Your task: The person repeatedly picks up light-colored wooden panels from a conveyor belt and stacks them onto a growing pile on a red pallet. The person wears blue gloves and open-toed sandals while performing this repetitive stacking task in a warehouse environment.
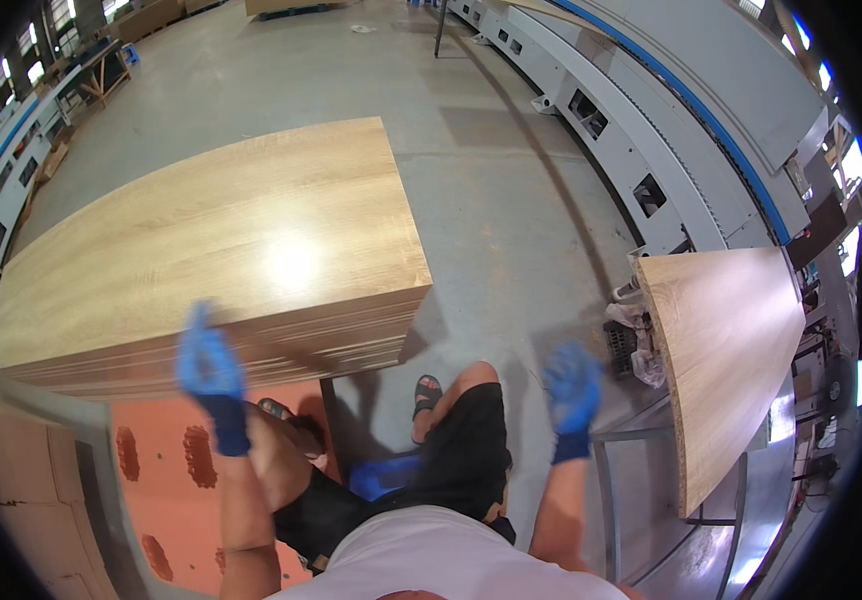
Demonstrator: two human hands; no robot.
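My left hand [210, 362], in a blue glove and smeared by motion, is raised by the near edge of a stack of wood-grain boards [221, 225]. Its fingers look stretched out, and I see nothing in them. Whether it touches the stack I cannot tell. My right hand [572, 388], gloved the same way, hovers over the grey floor to the right of my knee. Its fingers are loosely bent and apart, with nothing visible in them. Nearest to it on the right, a single wood-grain board [726, 350] rests on a metal frame [606, 500].
Along the right runs a long grey machine [591, 95] with a blue strip. An orange panel [166, 500] with dark red patches lies at lower left, beside brown cardboard [31, 490]. Behind the single board's edge sits a black crate [626, 350] with plastic wrap.
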